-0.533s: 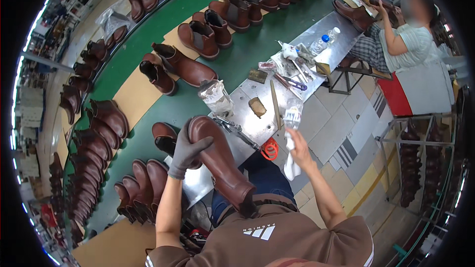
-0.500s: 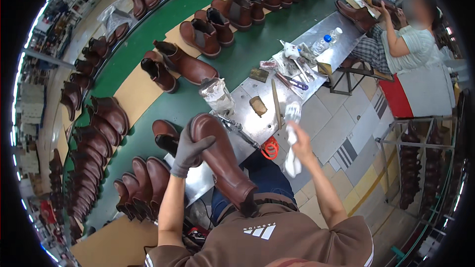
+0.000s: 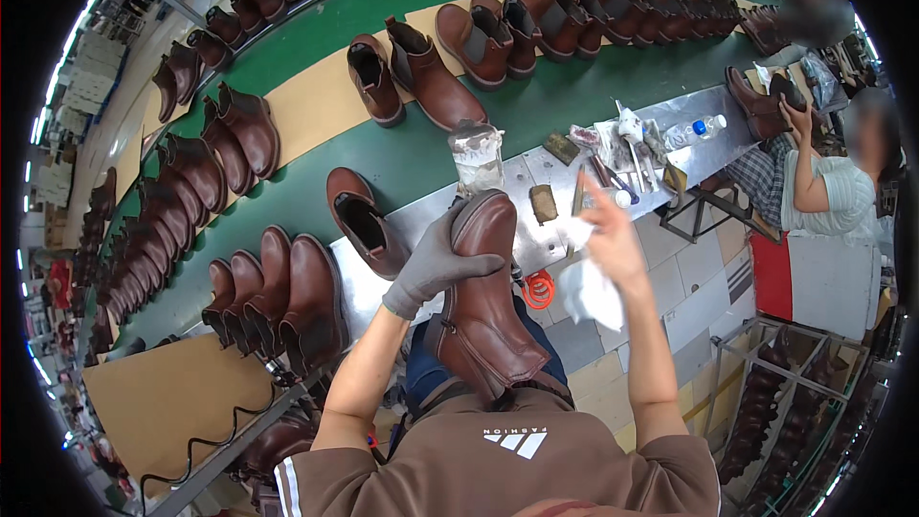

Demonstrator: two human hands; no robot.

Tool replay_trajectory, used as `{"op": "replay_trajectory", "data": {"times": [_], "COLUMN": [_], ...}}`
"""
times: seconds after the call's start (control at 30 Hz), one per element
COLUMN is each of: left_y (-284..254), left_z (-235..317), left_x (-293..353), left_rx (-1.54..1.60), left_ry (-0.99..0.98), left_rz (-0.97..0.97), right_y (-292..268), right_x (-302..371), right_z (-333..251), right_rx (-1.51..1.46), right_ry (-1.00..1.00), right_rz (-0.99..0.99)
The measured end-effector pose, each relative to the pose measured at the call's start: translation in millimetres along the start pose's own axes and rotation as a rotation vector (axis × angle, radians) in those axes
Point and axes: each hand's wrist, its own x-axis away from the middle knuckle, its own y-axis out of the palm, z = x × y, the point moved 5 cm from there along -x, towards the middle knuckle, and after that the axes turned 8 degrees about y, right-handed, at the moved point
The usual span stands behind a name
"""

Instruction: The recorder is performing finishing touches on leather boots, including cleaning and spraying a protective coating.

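Your gloved left hand (image 3: 436, 266) was clamped round the foot of a brown boot (image 3: 486, 311), thumb laid across the upper; you held it before your torso, toe pointing away, its shaft end near your shirt. Your bare right hand (image 3: 615, 241) was raised beside it, apart from the boot, gripping a white cloth (image 3: 592, 295). Blur obscured the right hand's fingers and the cloth's folds; the boot's underside was hidden.

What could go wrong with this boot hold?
The brown ankle boot might slip: only the gloved left hand grips it.
Its toe looks close to the stained whitish container, which could get bumped.
The white cloth hangs loose below the right hand and might snag.
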Motion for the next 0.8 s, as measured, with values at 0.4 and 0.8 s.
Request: {"op": "replay_trajectory", "data": {"times": [0.4, 0.8], "left_y": [-4.6, 1.3], "left_z": [-4.6, 0.9], "left_x": [11.7, 10.4], "left_rx": [-0.043, -0.060], "left_ry": [0.030, 0.053], "left_rz": [0.077, 0.032], "right_y": [95.1, 95.1], "right_x": [-5.6, 1.5], "right_z": [-22.6, -34.7], "right_rx": [-0.129, 0.141], "right_ry": [0.074, 0.118], "right_rz": [-0.095, -0.034]}}
